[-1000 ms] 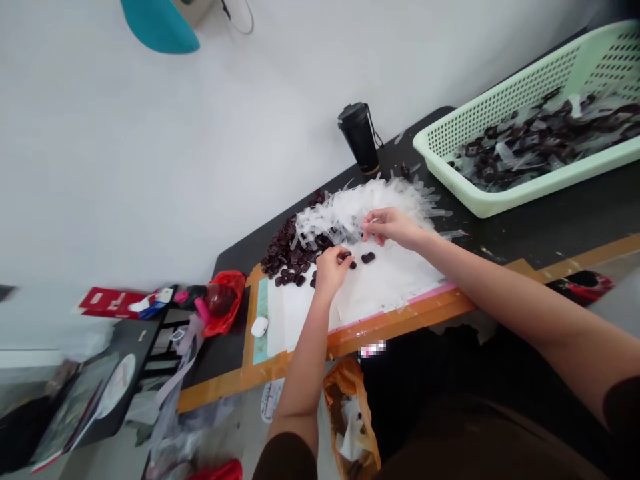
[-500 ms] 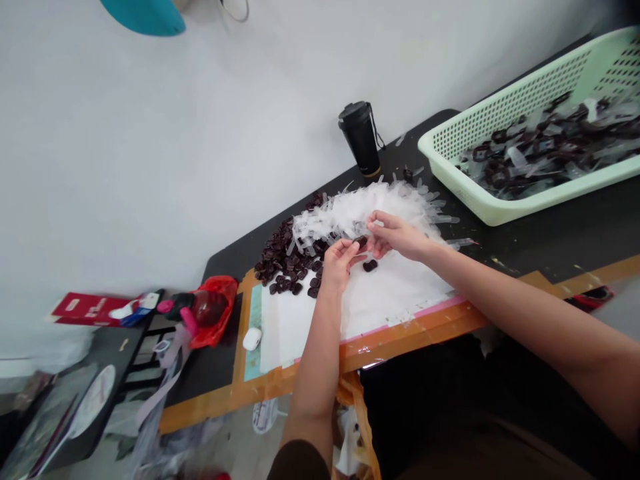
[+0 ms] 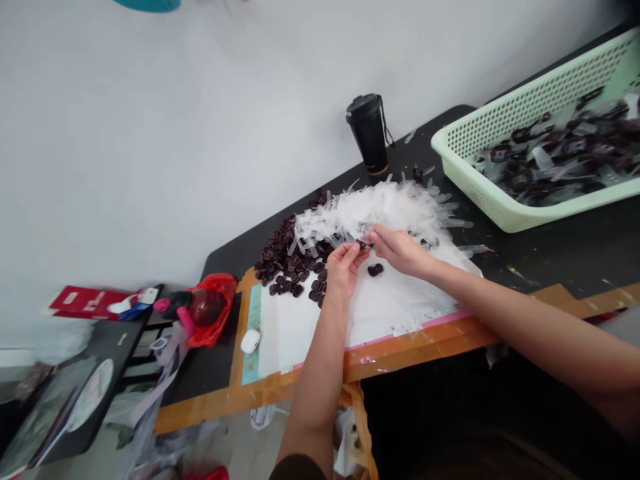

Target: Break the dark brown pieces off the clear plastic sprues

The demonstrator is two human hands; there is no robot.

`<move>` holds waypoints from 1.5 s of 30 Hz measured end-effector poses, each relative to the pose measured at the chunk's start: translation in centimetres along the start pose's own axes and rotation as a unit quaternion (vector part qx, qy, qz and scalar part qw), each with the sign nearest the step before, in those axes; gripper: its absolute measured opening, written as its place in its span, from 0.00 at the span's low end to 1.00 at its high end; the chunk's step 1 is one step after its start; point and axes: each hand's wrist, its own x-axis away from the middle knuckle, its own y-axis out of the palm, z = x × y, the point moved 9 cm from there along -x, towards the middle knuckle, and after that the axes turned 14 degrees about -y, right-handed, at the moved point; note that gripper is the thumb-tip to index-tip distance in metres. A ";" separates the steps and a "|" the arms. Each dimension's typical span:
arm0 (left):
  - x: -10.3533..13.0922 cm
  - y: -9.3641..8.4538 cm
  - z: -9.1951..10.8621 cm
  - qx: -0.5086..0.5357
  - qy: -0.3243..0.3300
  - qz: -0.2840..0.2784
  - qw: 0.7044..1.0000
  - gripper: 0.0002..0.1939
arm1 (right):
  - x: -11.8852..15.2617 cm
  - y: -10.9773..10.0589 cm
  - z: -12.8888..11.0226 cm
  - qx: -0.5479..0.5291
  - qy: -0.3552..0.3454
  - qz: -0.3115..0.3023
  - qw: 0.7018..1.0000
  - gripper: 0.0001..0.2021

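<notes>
My left hand (image 3: pixel 345 265) pinches a small dark piece (image 3: pixel 361 245) at its fingertips, over the white sheet (image 3: pixel 395 300). Right beside it, my right hand (image 3: pixel 393 247) is closed, its fingertips close to the same piece; what they grip is too small to make out. Behind the hands lies a heap of translucent white strips (image 3: pixel 385 203). A pile of dark brown pieces (image 3: pixel 280 250) spreads to the left, and a dark piece (image 3: pixel 375 270) rests on the sheet just below my right hand.
A pale green basket (image 3: pixel 520 217) with bagged dark pieces stands at the right. Behind the strips is a black tumbler (image 3: pixel 369 137). A white case (image 3: pixel 251 341) lies near the left table edge, beside a red bag (image 3: pixel 227 293) with a bottle.
The view has shifted slightly. My right hand has closed further and its fingers have turned down toward the piece in my left hand. More dark pieces show behind my right wrist.
</notes>
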 end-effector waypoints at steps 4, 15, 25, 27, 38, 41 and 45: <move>0.1 -0.3 0.5 -0.005 0.041 0.023 0.999 0.13 | 0.2 0.1 0.4 0.115 0.011 -0.019 0.993 0.13; 0.2 -0.5 0.8 -0.030 0.071 0.049 0.996 0.16 | 0.3 0.0 0.6 0.159 0.020 -0.016 0.987 0.18; 0.3 -0.2 0.9 -0.025 0.077 0.035 0.996 0.15 | 0.3 -0.2 -0.6 0.134 -0.029 -0.006 0.990 0.10; 0.3 -0.1 0.9 -0.032 0.077 0.034 0.996 0.15 | 0.3 -0.2 -0.6 0.160 -0.032 -0.015 0.987 0.11; 0.5 0.0 1.2 -0.119 0.092 0.051 0.987 0.15 | 0.2 0.5 -1.0 0.208 -0.050 -0.121 0.969 0.09; 0.3 -0.2 1.1 -0.113 0.088 0.053 0.988 0.16 | 0.2 0.6 -1.0 0.207 -0.052 -0.124 0.969 0.11; 0.2 -0.4 1.1 -0.098 0.086 0.049 0.990 0.16 | 0.1 0.1 -0.6 0.204 -0.032 -0.082 0.975 0.15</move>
